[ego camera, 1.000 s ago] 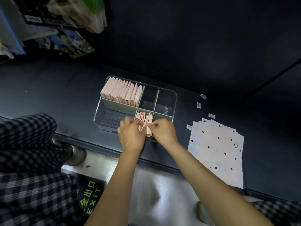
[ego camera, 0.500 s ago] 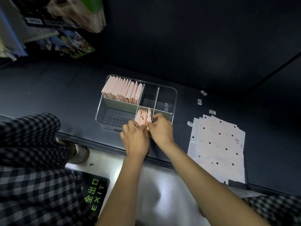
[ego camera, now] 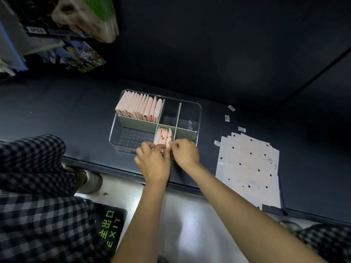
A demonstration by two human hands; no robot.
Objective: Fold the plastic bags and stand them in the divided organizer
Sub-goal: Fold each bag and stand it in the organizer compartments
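A clear divided organizer sits on the dark shelf. Its back left compartment holds a row of several folded pink bags standing upright. The front middle compartment holds a few more folded pink bags. My left hand and my right hand meet at the front rim of that compartment, and both pinch the rightmost folded bag, which stands in the slot. A flat stack of unfolded dotted bags lies to the right.
Small white stickers lie scattered on the shelf behind the stack. Boxed goods hang at the upper left. The shelf's front edge runs below the organizer. My checked trouser leg and a green EXIT floor mark are below.
The folded bag held above the front rim has gone down into the front middle compartment beside the others. Both hands stayed on it and shifted slightly forward.
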